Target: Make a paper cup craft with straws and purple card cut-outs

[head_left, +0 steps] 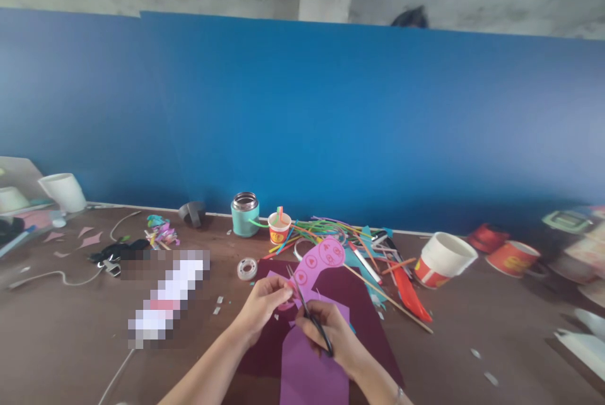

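A big blue wall (293,109) stands past the fingers, and a brown table (472,354) spreads out under them. A dark red sheet (375,339) lies flat below both hands. On it, just under the right fingers, is a piece of purple paper (312,383). The left arm slants up from the bottom, and the right arm leans in from the lower right, so the two hands nearly meet. The left hand (261,307) has its thumb and pointing finger pressed together, pinching a small pink piece (292,291). The right hand (336,331) curls its fingers around the black handles of the scissors (320,331), thumb on the near side. The blades point up and away, next to the left fingertips. A purple strip (328,255) with pink circles bends up and right, just past the blades. A small tape roll (247,261) sits beyond the left fingers.
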Demonstrator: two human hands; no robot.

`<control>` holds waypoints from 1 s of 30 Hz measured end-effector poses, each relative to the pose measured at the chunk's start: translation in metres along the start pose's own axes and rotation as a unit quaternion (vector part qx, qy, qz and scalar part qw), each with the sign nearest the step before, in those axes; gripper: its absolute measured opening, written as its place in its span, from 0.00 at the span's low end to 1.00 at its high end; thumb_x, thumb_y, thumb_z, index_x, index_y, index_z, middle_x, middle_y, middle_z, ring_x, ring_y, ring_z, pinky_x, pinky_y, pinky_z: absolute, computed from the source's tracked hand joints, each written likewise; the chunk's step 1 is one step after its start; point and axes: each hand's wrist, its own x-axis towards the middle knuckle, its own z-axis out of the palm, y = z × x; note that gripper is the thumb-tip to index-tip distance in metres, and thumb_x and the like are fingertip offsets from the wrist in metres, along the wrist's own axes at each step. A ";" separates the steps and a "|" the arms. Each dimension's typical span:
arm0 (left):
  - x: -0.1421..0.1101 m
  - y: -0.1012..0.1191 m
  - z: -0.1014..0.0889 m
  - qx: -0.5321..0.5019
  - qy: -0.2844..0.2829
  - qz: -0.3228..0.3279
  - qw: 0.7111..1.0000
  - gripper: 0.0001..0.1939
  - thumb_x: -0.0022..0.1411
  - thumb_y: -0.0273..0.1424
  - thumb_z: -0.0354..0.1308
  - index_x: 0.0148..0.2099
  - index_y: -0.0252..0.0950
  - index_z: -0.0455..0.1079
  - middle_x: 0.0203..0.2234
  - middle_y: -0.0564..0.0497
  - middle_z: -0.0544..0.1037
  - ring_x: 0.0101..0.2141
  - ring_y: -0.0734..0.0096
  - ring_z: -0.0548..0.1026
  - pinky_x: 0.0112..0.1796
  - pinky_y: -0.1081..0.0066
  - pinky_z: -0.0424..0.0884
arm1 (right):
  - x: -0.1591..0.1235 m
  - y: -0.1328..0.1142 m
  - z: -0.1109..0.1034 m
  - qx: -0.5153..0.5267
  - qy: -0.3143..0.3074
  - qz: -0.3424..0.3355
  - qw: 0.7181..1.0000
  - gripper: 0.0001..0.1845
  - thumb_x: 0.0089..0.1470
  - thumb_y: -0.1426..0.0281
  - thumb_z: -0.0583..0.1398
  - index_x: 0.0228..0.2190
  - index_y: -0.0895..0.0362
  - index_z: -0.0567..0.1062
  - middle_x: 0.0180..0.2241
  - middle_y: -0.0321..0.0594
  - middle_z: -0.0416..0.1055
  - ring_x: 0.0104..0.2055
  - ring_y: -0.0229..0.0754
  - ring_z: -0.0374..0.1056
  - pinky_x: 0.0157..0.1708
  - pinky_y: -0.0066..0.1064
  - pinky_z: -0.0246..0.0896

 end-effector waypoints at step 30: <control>-0.003 0.010 -0.012 0.084 -0.058 -0.029 0.994 0.08 0.46 0.31 0.63 0.26 0.30 0.72 0.20 0.50 0.74 0.24 0.74 0.67 0.28 0.73 0.59 | -0.003 -0.006 -0.012 -0.036 -0.048 0.056 0.997 0.17 0.40 0.59 0.64 0.25 0.61 0.70 0.13 0.26 0.58 0.13 0.27 0.54 0.11 0.19 0.47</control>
